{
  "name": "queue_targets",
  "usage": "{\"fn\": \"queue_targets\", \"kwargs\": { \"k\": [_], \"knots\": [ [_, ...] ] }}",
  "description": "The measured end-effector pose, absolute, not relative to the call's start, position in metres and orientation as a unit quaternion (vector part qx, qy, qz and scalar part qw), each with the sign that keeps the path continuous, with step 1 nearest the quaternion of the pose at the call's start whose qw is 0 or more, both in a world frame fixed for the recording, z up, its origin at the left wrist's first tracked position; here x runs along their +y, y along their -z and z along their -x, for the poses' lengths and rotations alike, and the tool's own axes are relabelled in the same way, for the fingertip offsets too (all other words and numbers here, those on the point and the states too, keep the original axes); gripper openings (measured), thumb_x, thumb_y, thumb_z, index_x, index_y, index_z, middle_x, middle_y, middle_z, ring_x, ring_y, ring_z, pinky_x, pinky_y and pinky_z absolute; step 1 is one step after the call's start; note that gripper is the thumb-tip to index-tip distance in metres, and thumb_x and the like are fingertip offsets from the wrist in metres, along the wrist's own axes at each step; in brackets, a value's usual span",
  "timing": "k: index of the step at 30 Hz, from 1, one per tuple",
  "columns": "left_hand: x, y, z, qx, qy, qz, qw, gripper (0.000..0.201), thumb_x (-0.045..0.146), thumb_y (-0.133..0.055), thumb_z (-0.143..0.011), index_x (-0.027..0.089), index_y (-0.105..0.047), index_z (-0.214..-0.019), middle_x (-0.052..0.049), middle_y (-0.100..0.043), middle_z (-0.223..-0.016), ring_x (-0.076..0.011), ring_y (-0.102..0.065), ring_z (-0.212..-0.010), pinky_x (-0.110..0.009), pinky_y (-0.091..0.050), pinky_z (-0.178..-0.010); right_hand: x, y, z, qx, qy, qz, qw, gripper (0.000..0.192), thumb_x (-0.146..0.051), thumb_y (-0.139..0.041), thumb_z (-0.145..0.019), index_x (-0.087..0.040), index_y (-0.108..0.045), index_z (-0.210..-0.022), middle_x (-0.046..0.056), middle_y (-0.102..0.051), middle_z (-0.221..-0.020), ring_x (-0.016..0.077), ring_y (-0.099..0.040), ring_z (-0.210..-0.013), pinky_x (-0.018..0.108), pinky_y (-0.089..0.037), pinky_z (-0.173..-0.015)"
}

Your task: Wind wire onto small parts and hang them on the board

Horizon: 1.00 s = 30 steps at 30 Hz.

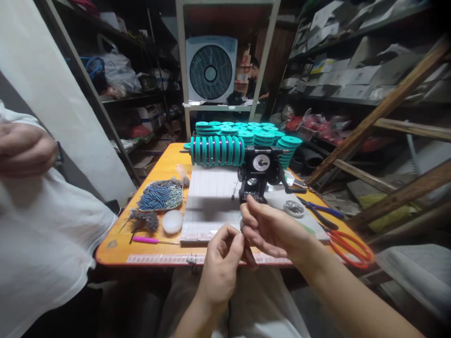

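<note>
Above the table's front edge, my left hand [225, 258] is closed in a pinch between thumb and forefinger. My right hand [269, 227] faces it closely, fingers bent inward. A faint, small, pale-green thing shows by the right fingertips, too small to name, and whatever the left fingers hold is hidden. Just beyond the hands stands a black hand-crank winding machine [259, 171] with a white dial. Several teal rings [216, 151] sit in a row along its shaft, left of the body. The machine rests on a white board [207, 206].
Behind are stacks of teal spools [264, 137]. At left are a tray of small blue parts [155, 195], a white round dish [172, 221] and a pink-handled tool [146, 240]. At right lie a dish of metal bits [293, 208] and red-handled scissors [352, 249]. A person [38, 211] stands at left.
</note>
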<state>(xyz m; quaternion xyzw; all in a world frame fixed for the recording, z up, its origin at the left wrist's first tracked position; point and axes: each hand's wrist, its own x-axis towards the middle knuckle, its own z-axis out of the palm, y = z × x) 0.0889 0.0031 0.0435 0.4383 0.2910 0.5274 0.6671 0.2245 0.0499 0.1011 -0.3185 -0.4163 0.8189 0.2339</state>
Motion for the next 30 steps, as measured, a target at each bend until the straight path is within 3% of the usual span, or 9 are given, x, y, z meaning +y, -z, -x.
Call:
{"fn": "queue_targets", "kwargs": {
  "k": [3, 6, 15, 24, 30],
  "knots": [
    [0.001, -0.041, -0.088, 0.271, -0.534, -0.391, 0.699, 0.025, 0.039, -0.053, -0.089, 0.016, -0.051, -0.081, 0.002, -0.057, -0.054, -0.0070, -0.051, -0.047, -0.019, -0.043, -0.053, 0.049, -0.099, -0.216, -0.373, -0.830, 0.329, 0.253, 0.048, -0.057, -0.021, -0.089, -0.011, -0.016, -0.075, -0.007, -0.037, -0.049, 0.0053, -0.032, -0.027, 0.015, -0.012, -0.027],
    [-0.006, -0.038, -0.086, 0.277, -0.529, -0.369, 0.712, 0.025, 0.039, -0.055, -0.088, 0.015, -0.050, -0.079, 0.003, -0.057, -0.053, -0.0075, -0.053, -0.046, -0.020, -0.045, -0.054, 0.049, -0.095, -0.209, -0.348, -0.831, 0.336, 0.274, 0.050, -0.057, -0.026, -0.087, -0.011, -0.013, -0.073, -0.007, -0.032, -0.046, 0.0060, -0.030, -0.026, 0.015, -0.011, -0.027],
    [-0.035, -0.016, -0.073, 0.292, -0.483, -0.311, 0.764, 0.034, 0.046, -0.061, -0.082, 0.015, -0.048, -0.075, 0.002, -0.059, -0.052, -0.0108, -0.059, -0.042, -0.022, -0.049, -0.050, 0.052, -0.088, -0.208, -0.321, -0.826, 0.347, 0.308, 0.051, -0.056, -0.033, -0.086, -0.012, -0.013, -0.072, -0.007, -0.029, -0.047, 0.0033, -0.025, -0.026, 0.014, -0.008, -0.028],
    [-0.049, 0.014, -0.073, 0.279, -0.461, -0.266, 0.799, 0.045, 0.053, -0.069, -0.073, 0.015, -0.044, -0.069, 0.001, -0.060, -0.047, -0.0128, -0.061, -0.041, -0.014, -0.044, -0.040, 0.052, -0.087, -0.208, -0.320, -0.827, 0.346, 0.307, 0.050, -0.056, -0.031, -0.087, -0.012, -0.013, -0.073, -0.008, -0.030, -0.047, 0.0015, -0.022, -0.026, 0.015, -0.005, -0.029],
    [-0.053, 0.010, -0.070, 0.286, -0.468, -0.221, 0.806, 0.041, 0.055, -0.059, -0.080, 0.015, -0.051, -0.086, -0.001, -0.063, -0.053, -0.0072, -0.050, -0.032, -0.014, -0.041, -0.035, 0.054, -0.085, -0.209, -0.335, -0.818, 0.344, 0.316, 0.051, -0.058, -0.034, -0.085, -0.012, -0.015, -0.074, -0.008, -0.034, -0.048, 0.0000, -0.022, -0.027, 0.014, -0.006, -0.030]
  ]
}}
